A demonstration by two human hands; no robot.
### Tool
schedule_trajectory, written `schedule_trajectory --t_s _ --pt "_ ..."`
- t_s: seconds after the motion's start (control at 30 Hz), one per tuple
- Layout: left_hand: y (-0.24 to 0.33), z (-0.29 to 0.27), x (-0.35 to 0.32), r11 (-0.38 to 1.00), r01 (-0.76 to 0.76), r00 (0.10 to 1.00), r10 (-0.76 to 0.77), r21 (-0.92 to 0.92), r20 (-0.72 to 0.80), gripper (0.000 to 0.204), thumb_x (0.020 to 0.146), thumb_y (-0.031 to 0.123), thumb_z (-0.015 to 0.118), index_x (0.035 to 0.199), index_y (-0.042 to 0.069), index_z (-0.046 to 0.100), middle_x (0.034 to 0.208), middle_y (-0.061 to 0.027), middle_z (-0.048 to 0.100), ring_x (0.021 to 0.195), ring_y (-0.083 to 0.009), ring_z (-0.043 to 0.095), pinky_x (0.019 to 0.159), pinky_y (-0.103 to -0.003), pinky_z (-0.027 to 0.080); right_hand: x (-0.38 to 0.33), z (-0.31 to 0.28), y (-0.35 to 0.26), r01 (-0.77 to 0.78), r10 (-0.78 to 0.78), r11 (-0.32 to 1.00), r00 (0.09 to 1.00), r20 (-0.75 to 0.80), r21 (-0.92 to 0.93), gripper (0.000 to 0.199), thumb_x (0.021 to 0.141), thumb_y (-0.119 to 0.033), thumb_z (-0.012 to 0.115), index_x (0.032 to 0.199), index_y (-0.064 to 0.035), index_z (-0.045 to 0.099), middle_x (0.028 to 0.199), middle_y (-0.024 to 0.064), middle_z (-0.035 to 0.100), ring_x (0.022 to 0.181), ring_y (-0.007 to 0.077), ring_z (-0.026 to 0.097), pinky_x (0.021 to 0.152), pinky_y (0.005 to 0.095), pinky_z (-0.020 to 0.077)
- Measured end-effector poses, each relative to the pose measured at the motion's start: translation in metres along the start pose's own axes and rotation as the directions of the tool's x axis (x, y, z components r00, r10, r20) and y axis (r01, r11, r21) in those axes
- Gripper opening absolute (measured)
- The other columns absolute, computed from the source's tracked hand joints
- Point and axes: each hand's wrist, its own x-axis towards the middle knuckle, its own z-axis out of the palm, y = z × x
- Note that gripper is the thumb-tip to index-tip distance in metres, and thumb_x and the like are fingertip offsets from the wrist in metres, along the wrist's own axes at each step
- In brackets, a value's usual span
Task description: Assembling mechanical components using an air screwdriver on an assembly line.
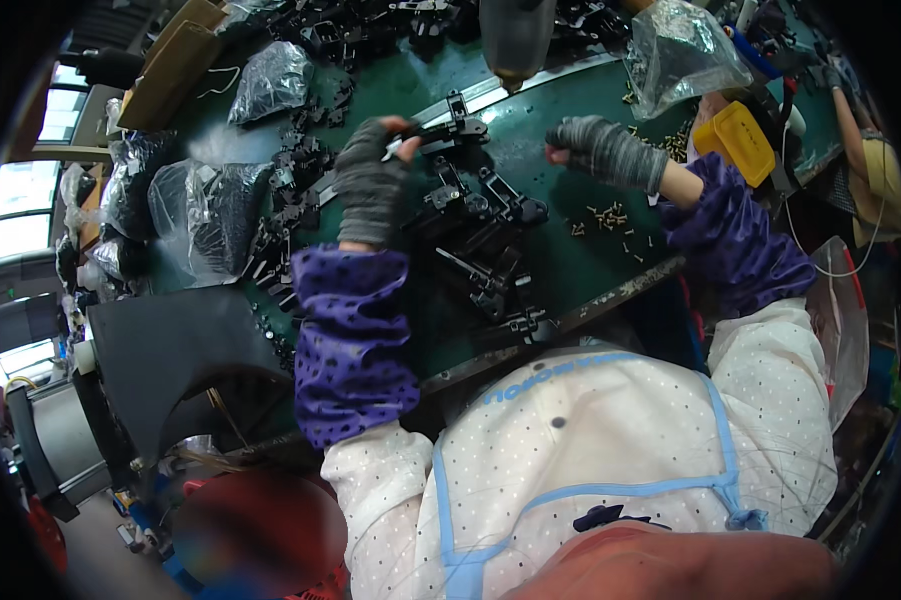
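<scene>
My left hand [372, 180], in a grey fingerless glove, is closed on the near end of a black metal bracket [460, 130]. The bracket lies at the table's middle, its far end pointing right. To the right of it, my right hand [607, 152] is in the same kind of glove, with its fingers curled together over the table. What it pinches, if anything, is too small to make out. Several more black bracket assemblies [490, 200] lie between my forearms. Small brass-coloured screws [605, 217] are scattered just below my right hand.
The green worktable [580, 265] has a worn front edge. A grey cylindrical tool head [516, 45] hangs over its far side, near a metal rail [560, 73]. Bagged parts [210, 215] stand left; a yellow bin [735, 142] and a clear bag [685, 60] stand right. Another person's arm [850, 125] shows far right.
</scene>
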Motion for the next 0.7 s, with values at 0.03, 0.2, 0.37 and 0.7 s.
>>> schedule_trajectory --t_s 0.03,0.2,0.37,0.7 --pt "0.004 0.016 0.009 0.998 -0.053 0.998 0.053 -0.016 0.022 0.018 0.066 0.014 0.065 0.081 0.007 0.059 0.078 -0.0109 0.059 0.077 -0.0269 0.057 0.069 -0.035 0.043 0.007 0.0 0.011 -0.014 0.014 1.0 0.999 -0.047 -0.006 0.013 0.077 -0.015 0.057 0.084 -0.0043 0.055 0.072 0.0076 0.055 0.065 0.0198 0.055 0.06 0.0314 0.0442" --pt "-0.001 0.048 0.019 1.0 -0.008 0.988 0.012 -0.027 0.155 0.018 0.066 0.015 0.066 0.08 0.007 0.06 0.08 -0.0109 0.06 0.077 -0.0263 0.057 0.07 -0.035 0.044 0.054 -0.006 0.005 -0.322 0.321 0.765 0.941 0.103 0.557 0.015 0.079 -0.017 0.057 0.086 -0.0045 0.056 0.072 -0.0002 0.053 0.063 0.008 0.05 0.055 0.0239 0.0435" --pt "-0.027 0.059 0.017 0.995 0.081 0.981 -0.09 0.057 0.174 0.016 0.07 0.013 0.065 0.082 0.004 0.06 0.078 -0.0112 0.061 0.073 -0.0217 0.058 0.066 -0.031 0.044 0.089 0.01 0.01 -0.268 0.32 0.694 0.946 0.046 0.669 0.02 0.078 -0.021 0.059 0.089 -0.0047 0.059 0.076 -0.0003 0.055 0.064 0.0069 0.049 0.056 0.0212 0.0421" --pt "-0.027 0.045 0.014 0.961 -0.216 0.958 0.243 -0.172 0.152 0.014 0.074 0.005 0.061 0.087 0.002 0.057 0.088 -0.0065 0.059 0.079 -0.016 0.056 0.071 -0.026 0.044 0.054 -0.02 0.016 -0.356 0.334 0.926 0.928 0.163 0.127 0.02 0.078 -0.023 0.057 0.085 -0.0039 0.056 0.071 0.0058 0.056 0.066 0.0124 0.051 0.062 0.0259 0.042"
